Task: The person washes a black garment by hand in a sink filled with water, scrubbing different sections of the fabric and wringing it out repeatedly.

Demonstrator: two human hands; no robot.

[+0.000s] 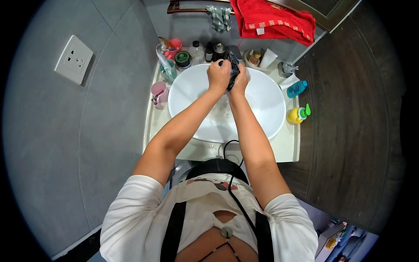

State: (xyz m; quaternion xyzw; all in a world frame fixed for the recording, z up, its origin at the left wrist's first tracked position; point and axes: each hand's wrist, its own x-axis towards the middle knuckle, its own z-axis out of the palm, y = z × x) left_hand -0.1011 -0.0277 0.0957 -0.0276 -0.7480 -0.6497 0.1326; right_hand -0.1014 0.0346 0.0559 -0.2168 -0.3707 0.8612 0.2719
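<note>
Black bundle (234, 69) sits between left hand (218, 75) and right hand (241, 80).

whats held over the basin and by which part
A bunched black cloth, it seems, between the left hand and right hand; which part each grip has cannot be told.

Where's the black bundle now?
Head view, upper centre: the black bundle is between the left hand and right hand, over the white basin, near the faucet.

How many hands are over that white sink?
2: the left hand and, just beside it, the right hand, both gripping a black bundle over the far part of the white sink. Some fingers are hidden, but no other hand shows.
</note>
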